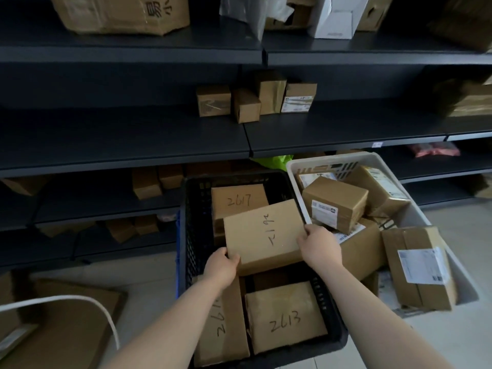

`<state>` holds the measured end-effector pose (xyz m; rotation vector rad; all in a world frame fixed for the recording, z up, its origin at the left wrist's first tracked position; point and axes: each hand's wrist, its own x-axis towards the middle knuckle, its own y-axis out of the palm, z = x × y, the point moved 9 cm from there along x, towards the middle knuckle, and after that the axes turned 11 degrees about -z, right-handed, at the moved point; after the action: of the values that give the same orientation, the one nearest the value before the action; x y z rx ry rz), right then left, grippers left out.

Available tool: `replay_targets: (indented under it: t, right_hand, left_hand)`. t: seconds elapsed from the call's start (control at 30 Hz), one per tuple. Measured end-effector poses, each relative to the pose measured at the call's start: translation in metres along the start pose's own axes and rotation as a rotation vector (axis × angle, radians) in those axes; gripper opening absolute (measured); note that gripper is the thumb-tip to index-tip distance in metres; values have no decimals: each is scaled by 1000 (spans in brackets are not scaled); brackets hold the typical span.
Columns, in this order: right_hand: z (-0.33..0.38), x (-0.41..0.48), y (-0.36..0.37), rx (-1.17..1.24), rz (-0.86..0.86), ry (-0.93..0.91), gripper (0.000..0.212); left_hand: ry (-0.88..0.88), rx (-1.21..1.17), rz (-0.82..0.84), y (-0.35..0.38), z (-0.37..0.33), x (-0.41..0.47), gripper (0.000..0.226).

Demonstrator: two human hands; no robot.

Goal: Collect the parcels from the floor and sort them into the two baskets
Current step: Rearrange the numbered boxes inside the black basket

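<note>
Parcel (263,235) gripped by fingers (310,230) of left hand (222,267), right hand (318,246), over black basket (187,235); pale floor (466,336), dark shelves (133,139).

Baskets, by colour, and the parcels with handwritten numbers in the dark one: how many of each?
Black basket: 1
White basket: 1
Hand-numbered parcels: 4 (2617, held parcel, 2613, left parcel)
Total: 6

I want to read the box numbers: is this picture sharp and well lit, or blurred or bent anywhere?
Head view: dim, the shelves almost black; the held box and box 2613 are sharp, writing legible; the wide-angle lens bows the shelf edges; corners are soft, notably the cardboard at lower left.
</note>
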<state>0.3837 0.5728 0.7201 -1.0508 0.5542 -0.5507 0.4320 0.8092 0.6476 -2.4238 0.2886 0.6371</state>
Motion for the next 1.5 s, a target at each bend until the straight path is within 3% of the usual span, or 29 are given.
replay_targets:
  t: [0.13, 0.4, 0.53, 0.7, 1.0, 1.5]
  right_hand:
    - [1, 8, 25, -209, 94, -41, 40]
    - [-1, 20, 43, -411, 189, -191, 37]
    - [-8, 25, 52, -484, 249, -266, 63]
    - [18, 38, 66, -421, 302, -500, 87]
    - [-3, 38, 102, -412, 421, -510, 85]
    - [4, 53, 118, -442, 357, -588, 71]
  left_hand:
    - [-6, -5, -6, 3, 0, 5, 55]
    - [0, 39, -6, 11, -8, 12, 63]
    - [6, 74, 10, 19, -12, 13, 54]
    - [-78, 71, -66, 15, -10, 26, 50]
    - [-155, 176, -122, 31, 15, 38, 48]
    - [-192, 183, -157, 32, 22, 44, 47]
